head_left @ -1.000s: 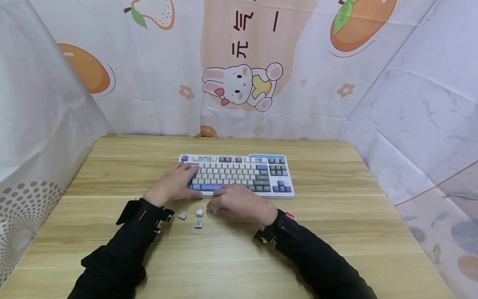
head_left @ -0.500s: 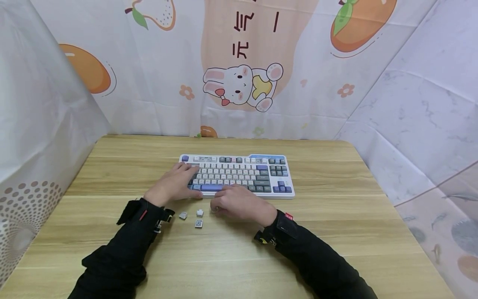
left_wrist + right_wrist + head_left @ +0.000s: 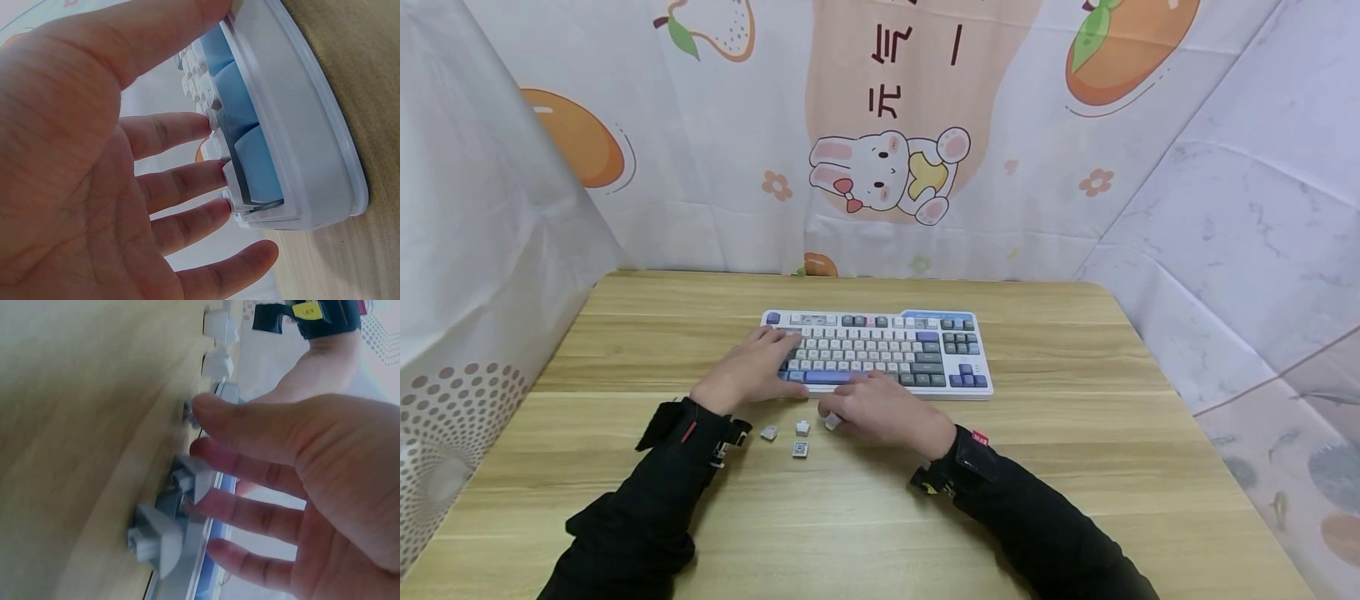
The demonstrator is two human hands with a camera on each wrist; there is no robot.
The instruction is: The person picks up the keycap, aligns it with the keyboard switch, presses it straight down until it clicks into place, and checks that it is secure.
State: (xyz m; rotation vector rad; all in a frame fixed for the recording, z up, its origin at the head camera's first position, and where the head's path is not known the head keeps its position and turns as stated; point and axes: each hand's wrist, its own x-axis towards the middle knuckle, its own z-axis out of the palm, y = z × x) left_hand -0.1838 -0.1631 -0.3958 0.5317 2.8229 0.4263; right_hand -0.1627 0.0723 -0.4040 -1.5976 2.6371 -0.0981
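Observation:
A white keyboard (image 3: 880, 354) with white, grey and blue-purple keys lies on the wooden table. At its left end rests my left hand (image 3: 748, 371), with extended fingers (image 3: 187, 181) touching the side keys and the thumb over the front edge. My right hand (image 3: 876, 408) is low in front of the keyboard, its thumb and fingers apart around loose keycaps. One white keycap (image 3: 832, 422) shows just under its fingertips in the head view. In the right wrist view, a tilted keycap (image 3: 194, 478) overlaps the middle fingertip, and another keycap (image 3: 156, 540) is close by.
Between the hands lie more loose keycaps: a white one (image 3: 769, 433), another white one (image 3: 802, 428), and an upturned grey-and-white keycap (image 3: 801, 450). Behind the table (image 3: 1075, 467) hangs a printed curtain (image 3: 715, 150), with further cloth at both sides.
My right fingers shift slightly around a keycap, which was dark-looking at first, then hidden, and now shows its white side. The left hand and keyboard stay still.

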